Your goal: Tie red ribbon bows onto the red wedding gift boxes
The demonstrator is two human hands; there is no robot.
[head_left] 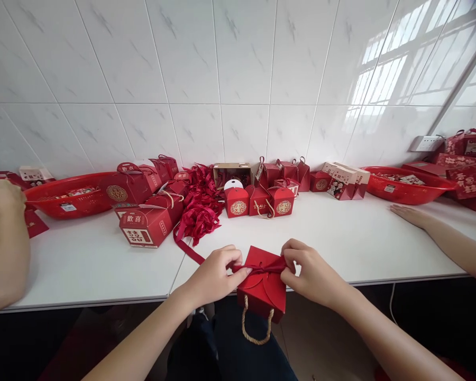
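A small red gift box (262,293) with a rope handle (256,338) hanging from its near side sits at the table's front edge, partly over it. Dark red ribbon (264,269) crosses its top and is knotted in the middle. My left hand (224,270) pinches the ribbon on the left side of the knot. On the other side my right hand (305,270) is closed on the ribbon's right part. One tail of ribbon runs from behind my left hand toward a heap of loose red ribbons (200,219).
Several finished-looking red boxes (150,219) stand left of the ribbons, others (257,203) by the wall. Red plastic baskets (69,203) (410,190) hold small packets at both sides. Other people's arms (6,248) (440,230) rest at left and right on the white table (325,248).
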